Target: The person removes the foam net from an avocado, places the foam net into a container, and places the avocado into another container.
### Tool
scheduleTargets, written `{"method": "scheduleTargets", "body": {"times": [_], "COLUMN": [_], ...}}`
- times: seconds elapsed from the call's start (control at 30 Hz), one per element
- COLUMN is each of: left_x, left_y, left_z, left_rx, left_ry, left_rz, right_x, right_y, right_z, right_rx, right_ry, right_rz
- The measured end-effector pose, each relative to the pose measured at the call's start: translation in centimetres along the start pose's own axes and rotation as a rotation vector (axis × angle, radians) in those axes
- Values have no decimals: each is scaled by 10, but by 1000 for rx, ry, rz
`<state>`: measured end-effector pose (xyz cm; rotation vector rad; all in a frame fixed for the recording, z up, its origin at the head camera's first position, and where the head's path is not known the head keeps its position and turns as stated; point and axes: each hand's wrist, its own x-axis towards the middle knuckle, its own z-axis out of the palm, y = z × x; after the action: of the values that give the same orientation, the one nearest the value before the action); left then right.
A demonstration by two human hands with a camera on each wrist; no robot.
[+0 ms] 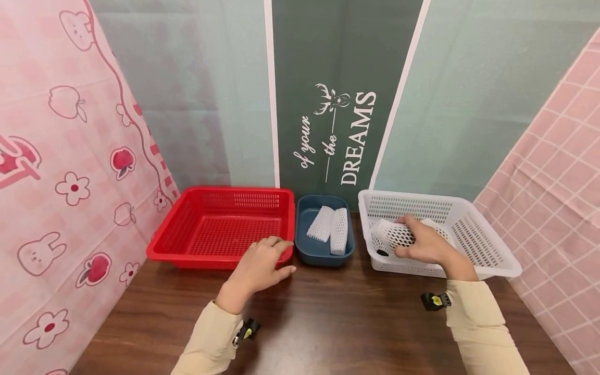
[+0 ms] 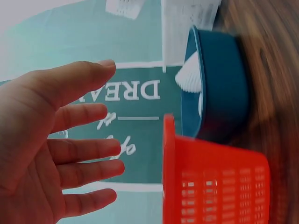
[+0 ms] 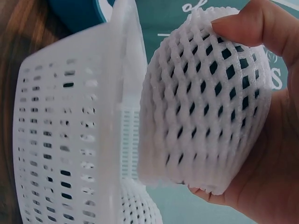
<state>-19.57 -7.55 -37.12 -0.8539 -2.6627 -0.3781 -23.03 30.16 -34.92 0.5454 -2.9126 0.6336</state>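
Observation:
My right hand [image 1: 425, 244] grips a white foam net sleeve [image 3: 201, 107] over the white basket [image 1: 499, 263], thumb on one side and fingers on the other. Dark green shows through the mesh; I cannot tell whether something is inside. More white netting [image 3: 138, 205] lies in that basket, with a small black thing [image 1: 382, 252] near its front left corner. My left hand [image 1: 262, 264] hovers by the front right corner of the red basket [image 1: 187, 258], fingers extended and holding nothing, as the left wrist view confirms.
Between the baskets stands a blue bin [image 1: 323, 259] with two white foam net sleeves [image 1: 339, 232] in it. All three containers line up on a brown wooden table [image 1: 328, 323]. A green printed cloth [image 1: 347, 41] hangs behind, and pink patterned cloths flank both sides.

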Motion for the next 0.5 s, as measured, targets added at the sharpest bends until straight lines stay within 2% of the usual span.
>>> {"method": "scheduleTargets", "body": {"times": [0.2, 0.5], "left_x": [-10, -22], "left_y": [-13, -24], "left_z": [-4, -2], "left_rx": [17, 12], "left_ry": [8, 20], "left_rz": [-49, -43], "right_x": [-2, -4], "right_y": [-5, -13], "right_z": [10, 18], "right_rx": [-16, -21], "right_ry": [29, 26], "right_rz": [-45, -71]}}
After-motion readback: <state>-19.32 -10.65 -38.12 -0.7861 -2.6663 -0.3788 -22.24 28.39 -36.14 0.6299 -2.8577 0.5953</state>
